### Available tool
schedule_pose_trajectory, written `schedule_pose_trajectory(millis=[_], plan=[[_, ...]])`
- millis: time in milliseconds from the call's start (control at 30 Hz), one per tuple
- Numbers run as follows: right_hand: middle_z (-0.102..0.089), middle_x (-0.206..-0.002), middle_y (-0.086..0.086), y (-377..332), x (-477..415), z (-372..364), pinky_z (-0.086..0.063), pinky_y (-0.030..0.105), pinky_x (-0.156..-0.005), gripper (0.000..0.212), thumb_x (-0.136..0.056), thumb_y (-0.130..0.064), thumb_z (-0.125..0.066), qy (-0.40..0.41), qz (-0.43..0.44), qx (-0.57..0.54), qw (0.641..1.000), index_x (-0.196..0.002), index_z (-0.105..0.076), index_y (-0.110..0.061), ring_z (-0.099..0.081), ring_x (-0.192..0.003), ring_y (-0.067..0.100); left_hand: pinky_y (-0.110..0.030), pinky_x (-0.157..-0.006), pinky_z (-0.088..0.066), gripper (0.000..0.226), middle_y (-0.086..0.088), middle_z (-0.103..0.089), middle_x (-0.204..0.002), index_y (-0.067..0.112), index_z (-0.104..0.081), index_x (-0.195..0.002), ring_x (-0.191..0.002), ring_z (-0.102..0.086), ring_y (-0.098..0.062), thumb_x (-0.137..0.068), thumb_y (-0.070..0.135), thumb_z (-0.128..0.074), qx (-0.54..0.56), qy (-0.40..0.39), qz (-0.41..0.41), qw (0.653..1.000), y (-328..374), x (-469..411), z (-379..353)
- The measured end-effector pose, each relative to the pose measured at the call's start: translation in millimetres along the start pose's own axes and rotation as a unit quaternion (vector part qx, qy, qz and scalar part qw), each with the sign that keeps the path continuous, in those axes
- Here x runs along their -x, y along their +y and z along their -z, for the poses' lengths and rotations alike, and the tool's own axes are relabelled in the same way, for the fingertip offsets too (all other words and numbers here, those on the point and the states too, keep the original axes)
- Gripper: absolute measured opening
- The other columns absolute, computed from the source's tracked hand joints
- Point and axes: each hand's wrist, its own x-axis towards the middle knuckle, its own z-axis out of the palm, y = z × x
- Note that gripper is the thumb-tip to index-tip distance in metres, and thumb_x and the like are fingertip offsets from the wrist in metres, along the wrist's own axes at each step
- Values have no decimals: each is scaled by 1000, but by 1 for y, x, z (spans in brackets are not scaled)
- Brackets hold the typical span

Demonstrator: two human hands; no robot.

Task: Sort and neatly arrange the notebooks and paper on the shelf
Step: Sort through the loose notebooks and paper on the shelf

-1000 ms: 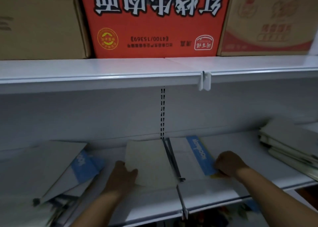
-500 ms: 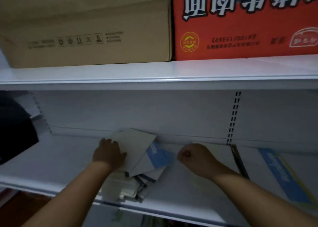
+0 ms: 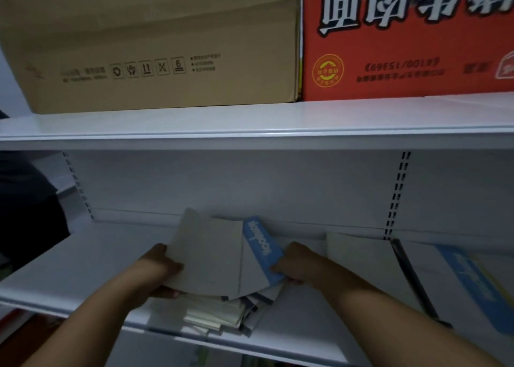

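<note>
Gathering the messy pile is the step I judge to be in hand. Nearest me, at the front edge of the lower shelf (image 3: 69, 258), the loose notebooks and paper (image 3: 222, 313) lie fanned and crooked; I cannot count them, the edges blur together. Above them my left hand (image 3: 158, 272) grips the left edge of a grey-covered notebook (image 3: 205, 255), thumb on top, and my right hand (image 3: 294, 263) pinches the lower corner of a blue-banded notebook (image 3: 261, 247) tucked partly under it: two notebooks raised. Next, I think, I must square these two together and set them down aligned, then pull the loose ones in. Further right lie one pale sheet (image 3: 358, 252) and one blue-striped notebook (image 3: 472, 280). On the upper shelf (image 3: 250, 121) stand two cartons: one brown carton (image 3: 155, 41), one red carton (image 3: 403, 38).
</note>
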Motion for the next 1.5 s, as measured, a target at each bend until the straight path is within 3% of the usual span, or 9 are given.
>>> schedule_pose_trajectory(millis=[233, 400, 500, 600, 733, 933, 1200, 1367, 1500], plan=[[-59, -78, 6, 68, 42, 90, -42, 18, -42, 16, -90, -11, -53, 56, -26, -139, 988, -105, -51, -17, -58, -52, 12, -25, -41, -55, 24, -12, -58, -96, 8, -47, -114, -78, -59, -27, -91, 0, -50, 138, -60, -74, 986, 36, 28, -60], [-56, -77, 8, 161, 101, 148, -39, 21, -44, 20, -90, -10, -52, 156, -83, -179, 968, -110, -55, -10, -53, -49, 13, -48, -76, -56, 30, -21, -62, -111, 6, -49, -120, -95, -61, -39, -90, 2, -53, 118, -151, -58, 980, 46, 18, -160], [-57, -77, 11, 205, 126, 168, -50, 31, -49, 25, -89, -5, -53, 236, -123, -196, 944, -114, -53, -5, -57, -56, 22, -35, -55, -59, 37, -19, -60, -113, 0, -46, -124, -95, -59, -36, -89, 4, -56, 74, -173, -65, 980, 49, 16, -216], [-63, -81, 6, 237, 135, 173, -56, 35, -66, 22, -82, -14, -62, 274, -189, -85, 939, -102, -62, -4, -64, -76, 27, -35, -77, -55, 43, -8, -59, -105, 3, -42, -128, -96, -58, -29, -90, 18, -55, -103, -115, -120, 981, 47, 18, -254], [-55, -122, 12, 239, 138, 169, -46, 27, -75, 41, -78, -42, -60, 230, -270, 153, 922, -109, -56, -15, -58, -105, 26, -28, -109, -30, 75, -13, -33, -150, 5, -19, -145, -138, -33, -26, -89, 40, -54, -287, -62, -166, 942, 40, 20, -266], [-58, -113, 3, 161, 98, 131, -39, 23, -73, 23, -89, -33, -54, 297, -42, 132, 945, -109, -57, -22, -53, -91, 14, -26, -98, -38, 37, -13, -59, -125, 10, -63, -117, -119, -53, -26, -83, 24, -62, -201, 28, -321, 925, 47, 15, -192], [-58, -90, -4, 47, 25, 18, -45, 28, -80, 23, -84, -44, -51, 161, 171, 130, 963, -92, -60, -25, -57, -96, 18, -34, -105, -40, 71, -14, -42, -143, 12, -39, -139, -128, -44, -31, -82, 51, -56, -378, 125, -18, 917, -3, -33, -25], [-34, -145, 13, 16, -11, -14, -35, 36, -107, 90, -79, -60, -55, 69, 86, 208, 972, -145, -19, -12, -36, -131, 29, -29, -91, -46, 71, -12, -54, -126, 11, -55, -119, -112, -54, -27, -73, 66, -56, -421, 143, -35, 895, -28, -28, -10], [-45, -136, 14, 10, -21, -1, -42, 35, -101, 91, -64, -63, -68, 90, 53, 277, 955, -134, -40, -11, -43, -125, 29, -31, -96, -44, 76, -17, -54, -131, 2, -49, -128, -117, -54, -30, -72, 47, -72, -312, 160, -13, 936, -23, -18, 1]])
